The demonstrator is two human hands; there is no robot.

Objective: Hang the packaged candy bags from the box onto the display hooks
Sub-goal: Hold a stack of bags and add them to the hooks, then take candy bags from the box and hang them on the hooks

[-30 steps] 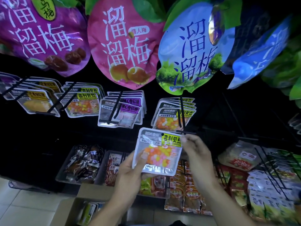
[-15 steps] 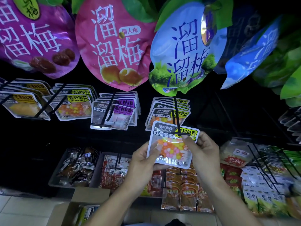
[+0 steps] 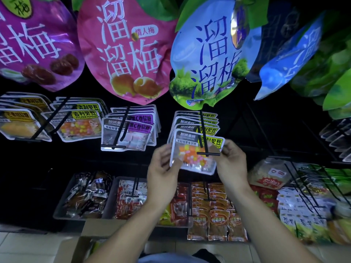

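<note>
A: Where is the candy bag (image 3: 193,152) sitting right now?

B: It is hanging at the front of the display hook (image 3: 204,137), whose black rod is crossing the bag's yellow label, with the crossbar tip lying over the clear window of orange, pink and yellow candies. It is resting just ahead of the stack of matching bags (image 3: 195,120) on the same hook.

A: And what are the hands doing?

B: The right hand (image 3: 230,164) is pinching the bag's upper right corner between thumb and fingers. The left hand (image 3: 163,173) is blurred; its fingers are lying against the bag's left edge, but whether they are actually gripping it I cannot tell.

A: What is surrounding them?

B: Big plum pouches are dangling above: a pink one (image 3: 125,48) and a blue one (image 3: 210,54). A hook of purple-labelled bags (image 3: 129,130) is hanging to the left. Lower down, red and orange snack packets (image 3: 214,209) are filling the shelf, and the cardboard box (image 3: 85,243) is standing open on the floor near the left forearm.
</note>
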